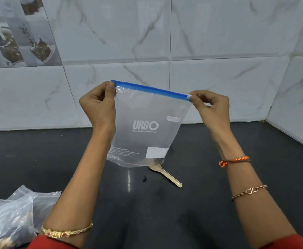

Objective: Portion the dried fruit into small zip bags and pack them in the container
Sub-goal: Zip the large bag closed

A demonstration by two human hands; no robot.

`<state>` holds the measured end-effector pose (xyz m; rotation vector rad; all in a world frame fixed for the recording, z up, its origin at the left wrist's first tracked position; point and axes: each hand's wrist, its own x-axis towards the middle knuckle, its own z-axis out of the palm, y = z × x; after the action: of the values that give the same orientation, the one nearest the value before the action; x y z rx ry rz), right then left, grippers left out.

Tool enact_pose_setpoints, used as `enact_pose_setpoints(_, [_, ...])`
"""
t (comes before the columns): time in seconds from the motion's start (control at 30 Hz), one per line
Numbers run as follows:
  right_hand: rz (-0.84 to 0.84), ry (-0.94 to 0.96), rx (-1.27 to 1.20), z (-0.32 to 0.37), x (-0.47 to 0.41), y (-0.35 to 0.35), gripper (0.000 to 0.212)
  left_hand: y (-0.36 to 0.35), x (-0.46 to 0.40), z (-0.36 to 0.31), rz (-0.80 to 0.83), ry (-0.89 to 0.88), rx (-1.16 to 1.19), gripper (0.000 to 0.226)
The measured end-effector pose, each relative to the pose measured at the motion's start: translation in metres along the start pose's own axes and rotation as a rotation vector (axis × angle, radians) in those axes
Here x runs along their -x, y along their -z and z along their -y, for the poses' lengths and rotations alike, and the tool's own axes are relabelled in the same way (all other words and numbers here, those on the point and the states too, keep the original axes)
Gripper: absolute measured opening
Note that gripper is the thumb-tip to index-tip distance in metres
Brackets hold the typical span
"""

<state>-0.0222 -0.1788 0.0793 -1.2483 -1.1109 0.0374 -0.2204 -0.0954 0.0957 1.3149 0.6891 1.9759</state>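
Note:
I hold a clear zip bag [143, 130] with a blue zip strip and white "URGO" lettering up in front of me, above the black counter. My left hand [98, 105] pinches the strip's left end. At the right end, my right hand [210, 108] pinches the white slider. The bag hangs nearly flat, with a little dark content at its bottom right corner. A pile of small clear bags [10, 216] holding dark dried fruit lies at the lower left. One dark piece of dried fruit [144, 179] lies loose on the counter.
A beige plastic spoon [166, 174] lies on the black counter [192, 203] just below the bag. White marble-patterned tiled walls [201, 33] close the counter at the back and on the right, meeting in a corner.

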Motion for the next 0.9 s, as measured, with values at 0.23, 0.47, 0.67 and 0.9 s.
enact_pose_setpoints(0.23, [0.283, -0.367, -0.382, -0.027, 0.046, -0.018, 0.018, -0.007, 0.003, -0.009, -0.095, 0.141, 0.183, 0.020])
enact_pose_setpoints(0.47, [-0.036, -0.495, -0.508, -0.033, 0.054, -0.024, 0.005, 0.009, 0.041, 0.036, 0.176, 0.371, -0.053, 0.037])
enact_pose_setpoints(0.67, [-0.157, -0.430, -0.354, -0.041, 0.061, -0.020, 0.038, -0.001, 0.075, 0.057, 0.150, 0.188, -0.153, 0.038])
enact_pose_setpoints(0.9, [0.066, -0.276, -0.121, -0.052, 0.055, 0.005, 0.030, -0.007, 0.071, 0.064, 0.288, 0.139, -0.082, 0.030])
